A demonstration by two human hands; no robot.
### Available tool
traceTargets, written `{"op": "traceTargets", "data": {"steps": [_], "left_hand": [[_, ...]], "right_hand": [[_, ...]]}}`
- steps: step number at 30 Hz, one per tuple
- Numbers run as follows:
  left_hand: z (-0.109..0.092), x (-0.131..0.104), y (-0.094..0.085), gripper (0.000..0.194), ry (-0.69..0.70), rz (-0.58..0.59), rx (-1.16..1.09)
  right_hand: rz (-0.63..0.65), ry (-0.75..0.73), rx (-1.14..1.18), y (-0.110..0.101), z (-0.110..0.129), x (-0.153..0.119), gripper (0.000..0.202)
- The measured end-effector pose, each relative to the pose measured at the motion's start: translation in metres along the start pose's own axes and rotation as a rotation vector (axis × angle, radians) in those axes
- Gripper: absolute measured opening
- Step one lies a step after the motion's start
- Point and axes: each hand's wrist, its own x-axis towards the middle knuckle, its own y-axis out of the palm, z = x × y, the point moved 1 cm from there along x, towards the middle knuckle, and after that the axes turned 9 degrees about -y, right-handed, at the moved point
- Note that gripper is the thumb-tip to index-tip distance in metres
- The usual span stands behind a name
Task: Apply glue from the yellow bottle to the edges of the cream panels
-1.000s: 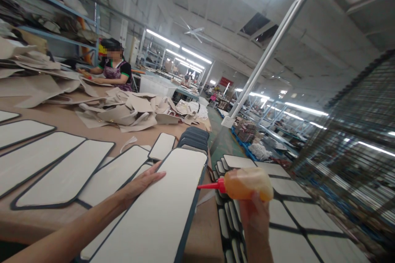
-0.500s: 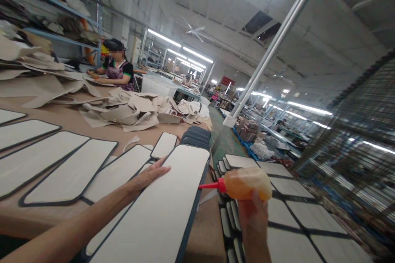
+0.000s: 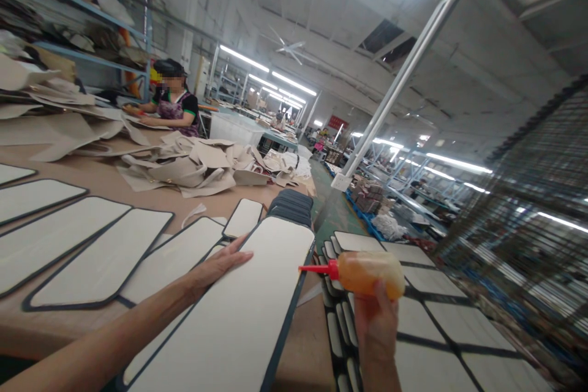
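Observation:
My right hand (image 3: 377, 318) is closed around a squeeze bottle (image 3: 367, 271) of amber liquid. The bottle lies nearly level, and its red nozzle points left, with the tip at the right edge of a long white panel (image 3: 257, 294). That panel has rounded corners and a dark border, and it rests on top of a stack of dark-edged pieces (image 3: 291, 205). My left hand (image 3: 225, 266) lies on the panel's left edge with fingers stretched out. Whether the nozzle tip touches the edge is hard to tell.
More white panels with dark borders (image 3: 101, 257) lie on the brown table (image 3: 160, 196) to the left. Rows of similar panels (image 3: 441, 312) fill the right side. Beige cut pieces (image 3: 193, 162) are heaped farther back, near a seated co-worker (image 3: 177, 104). A metal pole (image 3: 399, 86) rises beyond.
The bottle has shifted slightly to the right, its nozzle tip now a little higher along the panel's right edge. My left hand stays in place on the panel.

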Motion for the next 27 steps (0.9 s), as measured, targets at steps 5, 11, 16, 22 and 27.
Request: {"op": "traceTargets", "data": {"steps": [5, 11, 16, 22, 27], "left_hand": [[0.002, 0.006, -0.005, 0.109, 0.004, -0.012, 0.011], [0.000, 0.009, -0.001, 0.108, 0.011, -0.022, -0.007], [-0.001, 0.009, -0.002, 0.095, -0.003, -0.035, -0.025], [-0.003, 0.011, -0.006, 0.093, -0.024, -0.055, 0.013], [-0.004, 0.013, -0.008, 0.095, -0.014, -0.070, 0.030]], "right_hand": [[-0.024, 0.039, 0.000, -0.006, -0.001, -0.005, 0.041], [-0.055, 0.116, 0.003, -0.011, -0.003, -0.015, 0.056], [-0.065, 0.201, 0.020, -0.025, -0.013, -0.021, 0.058], [-0.045, 0.201, 0.018, -0.024, -0.012, -0.030, 0.064], [-0.026, 0.204, 0.020, -0.017, -0.003, -0.033, 0.065]]}}
